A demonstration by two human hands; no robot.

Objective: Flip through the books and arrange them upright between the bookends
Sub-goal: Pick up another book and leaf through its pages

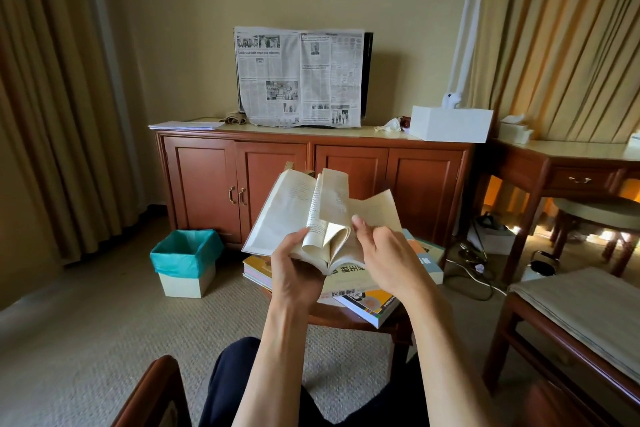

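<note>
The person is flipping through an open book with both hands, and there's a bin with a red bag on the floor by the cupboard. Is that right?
Almost. The bin on the floor by the cupboard has a teal bag, not a red one. The head view shows it. The rest holds: the left hand holds the open book and the right hand turns its pages.

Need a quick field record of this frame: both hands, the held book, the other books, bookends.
left hand: grips the open book from below at the spine
right hand: thumb and fingers turning the pages
open book: held in the air, pages fanned mid-flip
stack of books: lying flat on a small wooden table, none upright
bookends: cannot tell, none clearly visible
</note>
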